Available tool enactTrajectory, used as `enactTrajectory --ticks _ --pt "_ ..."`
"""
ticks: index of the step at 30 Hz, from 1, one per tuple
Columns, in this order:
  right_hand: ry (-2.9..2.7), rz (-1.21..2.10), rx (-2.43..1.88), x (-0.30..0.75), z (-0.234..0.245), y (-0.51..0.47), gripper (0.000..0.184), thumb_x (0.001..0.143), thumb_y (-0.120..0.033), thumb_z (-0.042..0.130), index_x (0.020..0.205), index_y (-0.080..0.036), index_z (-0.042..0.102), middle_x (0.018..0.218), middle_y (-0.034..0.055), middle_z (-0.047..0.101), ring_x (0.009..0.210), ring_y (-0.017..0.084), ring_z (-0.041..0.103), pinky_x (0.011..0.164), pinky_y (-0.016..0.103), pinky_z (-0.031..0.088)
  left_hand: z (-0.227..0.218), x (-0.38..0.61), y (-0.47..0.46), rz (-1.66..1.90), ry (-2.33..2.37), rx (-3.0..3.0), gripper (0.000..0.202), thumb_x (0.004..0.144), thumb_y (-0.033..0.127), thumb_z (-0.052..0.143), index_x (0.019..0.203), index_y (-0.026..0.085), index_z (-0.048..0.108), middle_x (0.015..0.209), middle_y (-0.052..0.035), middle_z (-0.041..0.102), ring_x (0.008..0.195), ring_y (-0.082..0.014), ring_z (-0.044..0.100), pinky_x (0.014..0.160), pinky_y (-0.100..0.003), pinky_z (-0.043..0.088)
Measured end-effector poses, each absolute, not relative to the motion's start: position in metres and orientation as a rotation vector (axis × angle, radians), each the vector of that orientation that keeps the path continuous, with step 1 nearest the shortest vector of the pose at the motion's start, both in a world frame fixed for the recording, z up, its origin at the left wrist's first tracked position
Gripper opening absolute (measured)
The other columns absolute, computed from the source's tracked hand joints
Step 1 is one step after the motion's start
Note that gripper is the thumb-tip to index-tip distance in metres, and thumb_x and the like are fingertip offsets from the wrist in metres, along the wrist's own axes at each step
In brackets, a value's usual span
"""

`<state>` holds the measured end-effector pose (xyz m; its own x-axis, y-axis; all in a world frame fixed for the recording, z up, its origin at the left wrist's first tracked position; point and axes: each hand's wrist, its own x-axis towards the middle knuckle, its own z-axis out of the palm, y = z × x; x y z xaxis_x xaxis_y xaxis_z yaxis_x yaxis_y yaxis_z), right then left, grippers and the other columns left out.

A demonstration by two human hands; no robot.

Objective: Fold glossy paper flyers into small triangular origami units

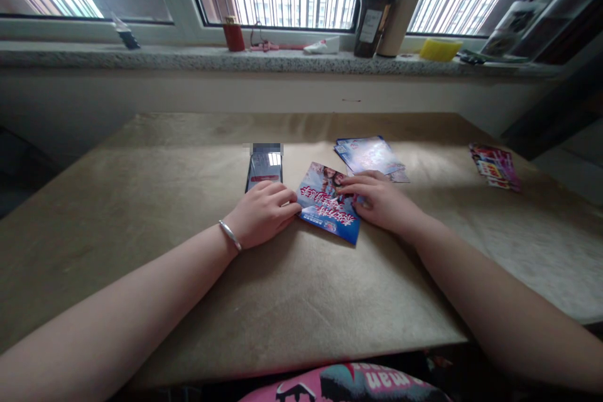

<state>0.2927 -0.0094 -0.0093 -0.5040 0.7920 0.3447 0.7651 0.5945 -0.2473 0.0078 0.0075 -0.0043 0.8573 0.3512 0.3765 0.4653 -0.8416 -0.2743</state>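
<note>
A blue and red printed leaflet (327,207) lies tilted on the table in front of me, with figures and large lettering on it. At its left edge, my left hand (265,213) has its fingers curled together, the tips closed on the leaflet's side. My right hand (381,201) grips the opposite edge, its fingers over the printed face and its thumb low by the side. Just beyond my left hand lies a smartphone (264,166), its near end partly covered by that hand. Behind my right hand rests a stack of similar leaflets (367,154).
Several red and pink cards (495,166) lie fanned near the right edge of the tan table (188,276). On the stone windowsill (179,61) stand a red container (233,34), a dark lidded jar (372,25) and a yellow object (440,49).
</note>
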Motion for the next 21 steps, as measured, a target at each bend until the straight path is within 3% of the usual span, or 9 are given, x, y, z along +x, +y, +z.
enactTrajectory --ticks 3,14,21 --pt "-2.541 0.115 -1.107 0.291 -0.01 -0.009 0.04 0.076 -0.008 0.051 0.11 -0.024 0.065 0.119 0.0 0.064 0.117 0.022 0.048 0.102 0.042 0.04 -0.006 0.008 0.008 -0.43 -0.629 -2.671 0.018 0.091 0.027 0.049 0.09 0.023 0.066 0.09 -0.0016 0.065 0.084 -0.0167 0.055 0.077 -0.03 0.04" --pt "-2.599 0.128 -1.279 0.309 -0.004 -0.008 0.043 0.071 -0.007 0.051 0.106 -0.023 0.069 0.113 0.0041 0.066 0.102 0.021 0.059 0.092 0.038 0.047 -0.009 0.007 0.012 -0.424 -0.763 -2.727 0.022 0.09 0.028 0.048 0.084 0.022 0.068 0.081 -0.0026 0.064 0.076 -0.0169 0.055 0.068 -0.029 0.041" --pt "-2.648 0.087 -1.216 0.319 -0.003 -0.006 0.043 0.072 -0.011 0.054 0.111 -0.024 0.067 0.114 0.0054 0.064 0.105 0.022 0.056 0.094 0.038 0.045 -0.009 0.007 0.01 -0.424 -0.836 -2.729 0.034 0.093 0.038 0.043 0.075 0.02 0.066 0.075 -0.002 0.063 0.068 -0.0142 0.056 0.059 -0.025 0.04"
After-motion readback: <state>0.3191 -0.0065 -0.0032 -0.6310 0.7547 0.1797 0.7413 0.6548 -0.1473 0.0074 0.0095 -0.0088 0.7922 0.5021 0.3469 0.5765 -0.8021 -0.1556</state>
